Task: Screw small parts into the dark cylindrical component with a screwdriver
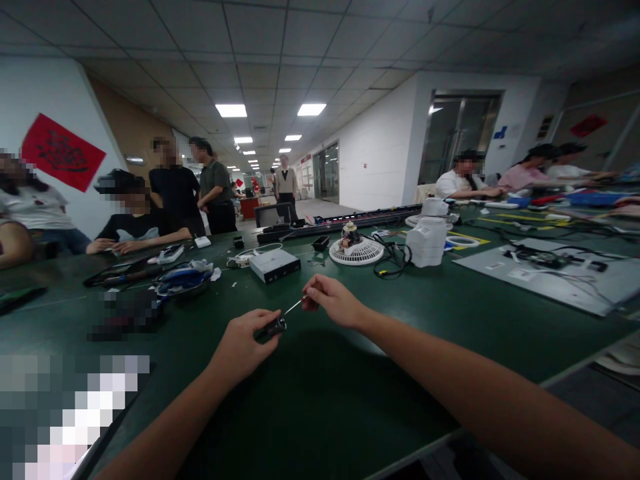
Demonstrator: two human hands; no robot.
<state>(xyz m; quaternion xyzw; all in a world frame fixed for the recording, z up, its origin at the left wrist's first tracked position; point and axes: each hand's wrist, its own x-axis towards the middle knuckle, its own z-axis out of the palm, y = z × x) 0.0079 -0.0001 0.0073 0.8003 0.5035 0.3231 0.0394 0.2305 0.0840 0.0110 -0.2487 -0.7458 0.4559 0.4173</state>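
My left hand [246, 345] is closed around a small dark part [275, 327] just above the green table [320, 400]. My right hand [333, 300] pinches a thin screwdriver [294, 306] whose metal shaft slants down toward the dark part. Both hands are close together near the middle of the table, a little above its surface. The tip of the shaft ends just short of the part; whether they touch I cannot tell.
Behind my hands lie a grey box [275, 264], a white fan grille [356, 251], a white fan body [427, 243] with black cables, and tools at left [175, 277]. A grey mat [550, 270] lies at right. Other people sit and stand around the table.
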